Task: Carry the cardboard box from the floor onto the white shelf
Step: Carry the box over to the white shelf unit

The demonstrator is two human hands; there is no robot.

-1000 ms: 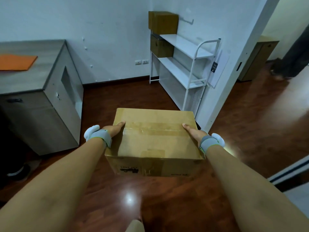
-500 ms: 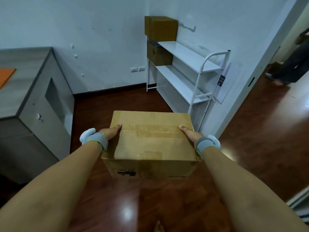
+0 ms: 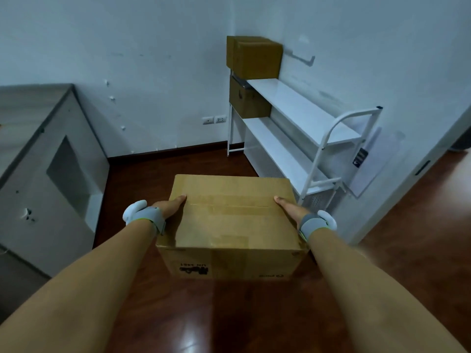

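Head view: we hold the cardboard box (image 3: 230,220) aloft, left hand (image 3: 169,207) and right hand (image 3: 289,208) pressed flat against its sides, mid-carry; next, walk to the white shelf (image 3: 303,115) at one o'clock and lift.

Single head-worn wide-angle view, looking forward and down from standing height; forearms near at bottom, floor (image 3: 254,314) below, white shelf (image 3: 300,115) farther ahead-right.

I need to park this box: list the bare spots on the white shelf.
The top tier is bare from the upper brown box to the near rail. The middle tier is bare this side of the lower brown box. The far end is crowded.
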